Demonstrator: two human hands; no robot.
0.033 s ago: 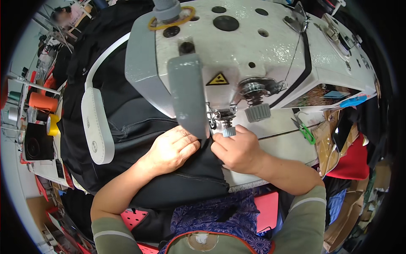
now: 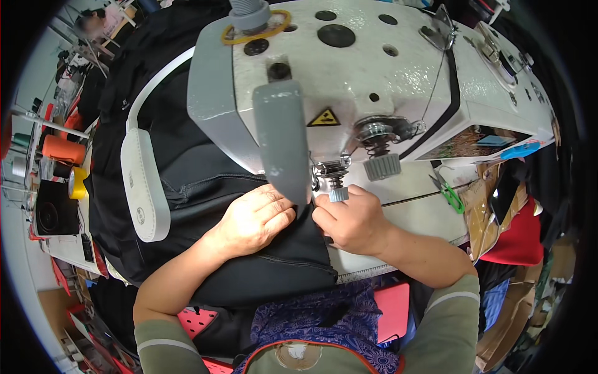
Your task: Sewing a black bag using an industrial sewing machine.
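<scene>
Black fabric with stitched seams is spread beneath a white sewing machine. My left hand rests on the cloth below the machine's grey front guard, fingers bent and pressed together on it. At the fabric's right edge, my right hand is closed on the cloth, its fingertips partly hidden behind the tension knob. The needle and presser foot are hidden from view. A white lamp on a curved arm hangs left of my hands.
Green-handled scissors, a phone and red cloth lie to the right. On the left are an orange container, yellow tape and a black speaker-like box. Another person is at the top left.
</scene>
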